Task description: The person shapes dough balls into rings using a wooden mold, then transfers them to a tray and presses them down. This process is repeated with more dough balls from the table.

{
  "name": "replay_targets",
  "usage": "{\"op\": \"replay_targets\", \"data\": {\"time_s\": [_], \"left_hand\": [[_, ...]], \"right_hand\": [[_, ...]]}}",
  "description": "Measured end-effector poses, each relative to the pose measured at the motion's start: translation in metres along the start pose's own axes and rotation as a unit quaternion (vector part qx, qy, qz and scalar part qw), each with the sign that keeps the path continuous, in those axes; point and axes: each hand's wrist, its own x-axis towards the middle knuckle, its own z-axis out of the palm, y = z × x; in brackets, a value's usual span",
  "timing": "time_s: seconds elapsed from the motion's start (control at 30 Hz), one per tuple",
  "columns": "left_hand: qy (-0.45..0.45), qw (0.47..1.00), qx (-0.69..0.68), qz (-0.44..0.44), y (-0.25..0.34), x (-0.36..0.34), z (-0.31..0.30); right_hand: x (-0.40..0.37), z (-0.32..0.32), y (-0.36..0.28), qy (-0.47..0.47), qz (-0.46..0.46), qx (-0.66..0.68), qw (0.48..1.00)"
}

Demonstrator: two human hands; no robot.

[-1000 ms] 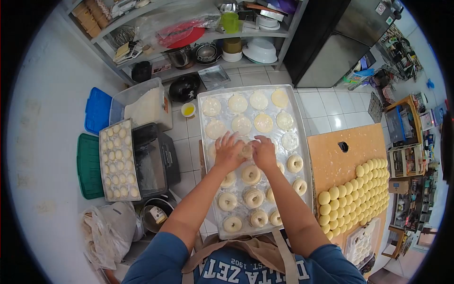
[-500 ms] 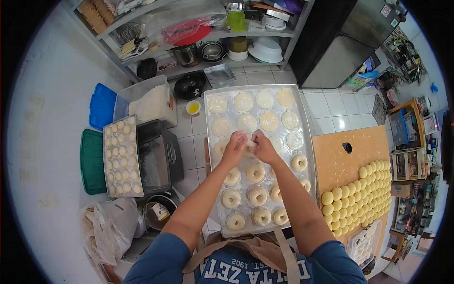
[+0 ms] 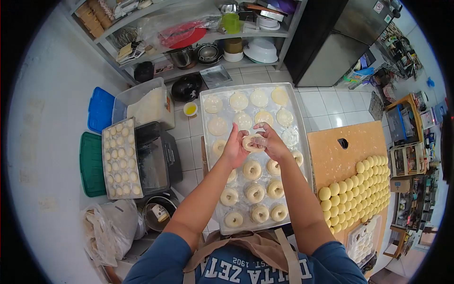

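Observation:
Between my two hands, above the middle of a large metal tray [image 3: 206, 165], is a pale dough ring [image 3: 254, 143] with a hole in it. My left hand [image 3: 235, 147] grips the ring's left side, its fingers pointing up. On the right side, my right hand [image 3: 271, 142] holds it with curled, floury fingers. Shaped dough rings, such as one [image 3: 252, 169] just below my hands, sit in the nearer rows of the tray. Flat pale rounds [image 3: 239, 101] lie in its far rows.
At right, a wooden board [image 3: 326, 142] bears many dough balls [image 3: 350, 191]. Left are a tray of small dough pieces [image 3: 121, 158], a dark bin [image 3: 153, 151] and a flour container [image 3: 151, 102]. A small yellow-filled bowl [image 3: 190, 109] stands beside the big tray.
My hands have moved slightly apart, and the dough ring between them now shows clearly with its hole. The whole view has shifted slightly.

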Motion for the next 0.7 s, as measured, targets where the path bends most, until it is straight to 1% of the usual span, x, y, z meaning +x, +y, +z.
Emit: {"op": "replay_targets", "data": {"time_s": [0.03,0.07,0.13,0.2,0.23,0.27,0.33,0.37,0.47,0.53,0.57,0.6,0.67,0.7], "left_hand": [[0.013,0.999,0.039,0.005,-0.002,0.0,0.0],[0.026,0.997,0.078,0.011,-0.004,0.001,0.001],[0.059,0.987,0.142,0.037,-0.006,0.0,0.014],[0.098,0.974,0.189,0.075,-0.008,-0.004,0.026],[0.07,0.978,0.189,0.044,-0.01,-0.001,0.012],[0.064,0.982,0.172,0.047,-0.013,-0.001,0.009],[0.052,0.988,0.137,0.051,-0.013,-0.007,0.022],[0.077,0.991,0.091,0.06,-0.014,-0.01,0.033],[0.133,0.983,0.09,0.087,-0.009,-0.002,0.031],[0.12,0.954,0.271,0.047,0.006,-0.007,0.033],[0.112,0.927,0.358,0.025,0.01,-0.01,0.034],[0.112,0.937,0.327,0.042,0.007,-0.008,0.031],[0.108,0.955,0.264,0.082,-0.005,0.0,0.023],[0.111,0.974,0.17,0.097,-0.012,0.002,0.023]], "right_hand": [[0.0,0.0,-0.003,-0.01,-0.004,-0.031,0.999],[0.0,0.001,-0.005,-0.005,0.023,-0.085,0.996],[-0.009,0.02,-0.03,0.004,0.078,-0.193,0.978],[0.0,0.016,-0.018,0.02,0.021,-0.19,0.981],[0.003,0.014,-0.013,0.027,-0.008,-0.188,0.982],[0.006,0.012,-0.007,0.071,-0.011,-0.142,0.987],[0.005,0.024,-0.008,0.158,-0.016,-0.049,0.986],[0.004,0.029,-0.006,0.188,-0.027,-0.032,0.981],[0.009,0.031,0.008,0.186,-0.064,0.003,0.98],[0.012,0.028,0.01,0.119,-0.022,-0.067,0.99],[0.013,0.027,0.012,0.119,-0.012,-0.059,0.991],[0.011,0.03,0.008,0.12,-0.003,-0.052,0.991],[0.01,0.037,0.001,0.187,-0.013,0.046,0.981],[0.013,0.039,0.003,0.234,-0.036,0.08,0.968]]}}
